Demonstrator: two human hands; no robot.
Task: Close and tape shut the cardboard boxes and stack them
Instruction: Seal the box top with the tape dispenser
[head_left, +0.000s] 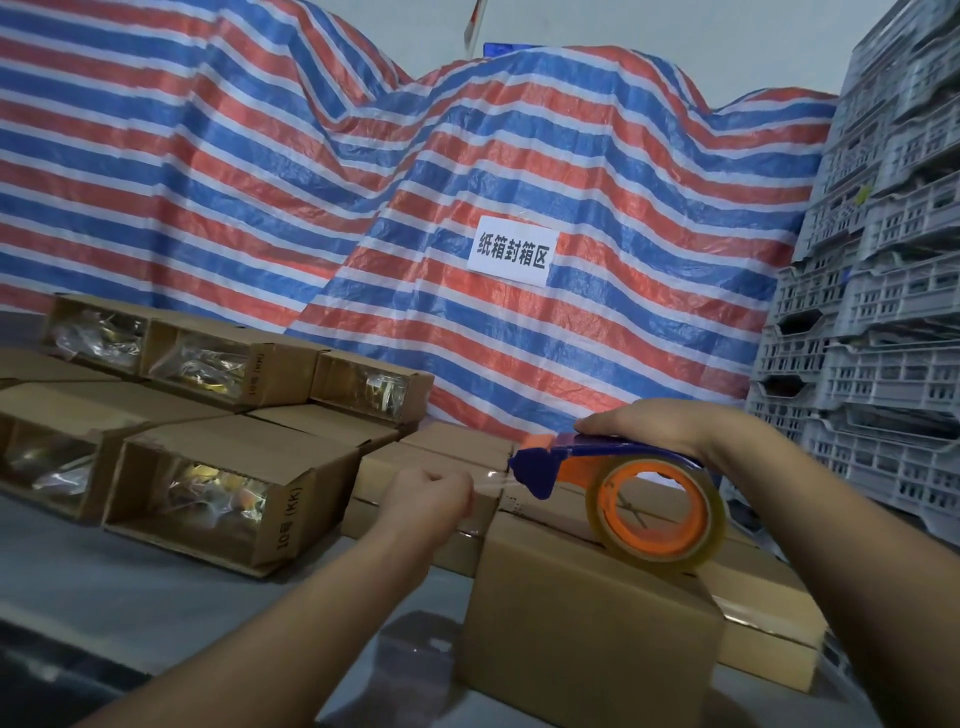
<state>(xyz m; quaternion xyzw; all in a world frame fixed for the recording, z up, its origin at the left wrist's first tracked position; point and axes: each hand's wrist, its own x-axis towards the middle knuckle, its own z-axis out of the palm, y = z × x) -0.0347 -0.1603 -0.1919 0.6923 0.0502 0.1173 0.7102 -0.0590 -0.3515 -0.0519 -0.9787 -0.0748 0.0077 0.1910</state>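
Observation:
A closed cardboard box (582, 634) stands in front of me on the grey table (130, 597). My right hand (660, 421) grips the top of a blue and orange tape dispenser (634, 493) whose clear roll rests on the box's top. My left hand (431, 499) pinches the free end of the clear tape, stretched out from the dispenser's blue nose over the box's far left edge. Behind this box lie more closed boxes (431, 467) in a low row.
Several open boxes (208, 493) lying on their sides, with plastic-wrapped goods inside, fill the table's left half. A striped red, blue and white tarp (467, 182) with a white sign (511, 250) hangs behind. Stacked grey plastic crates (883, 312) rise at the right.

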